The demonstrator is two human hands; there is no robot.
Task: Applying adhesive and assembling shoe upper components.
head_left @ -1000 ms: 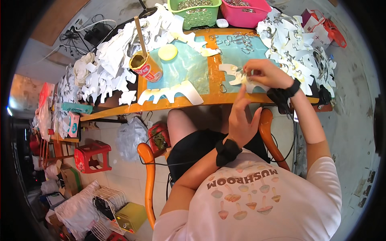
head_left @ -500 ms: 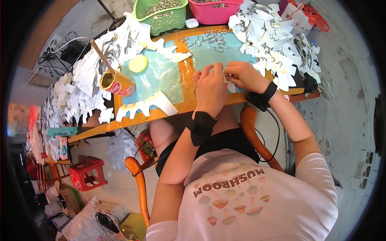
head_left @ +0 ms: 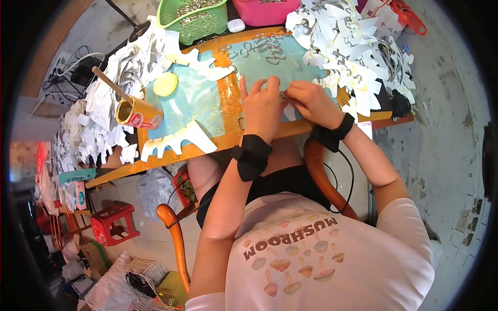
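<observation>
Above the table's near edge, my left hand (head_left: 262, 111) and my right hand (head_left: 312, 103) meet at the fingertips. My right thumb and index finger pinch a small metal ring (head_left: 283, 95). Just below it, a bit of a white cut-out piece (head_left: 291, 113) shows between the hands, mostly covered by them. My left hand is closed on this piece, its index finger raised and its thumb hidden. Several loose metal rings (head_left: 270, 46) lie beyond my hands, and a single ring (head_left: 240, 123) rests by my left wrist. A toothed white strip (head_left: 179, 141) lies to the left.
A yellow can (head_left: 140, 115) with a stick stands at left, near a yellow disc (head_left: 165, 84). White cut-outs heap up at left (head_left: 124, 67) and right (head_left: 342, 57). A green basket (head_left: 199, 28) and a pink basket (head_left: 264, 14) stand at the back. An orange chair armrest (head_left: 314, 160) is at right.
The view has shifted slightly, so the table things sit further left. My left index finger has lifted away from the other fingers; both hands stay together at the ring.
</observation>
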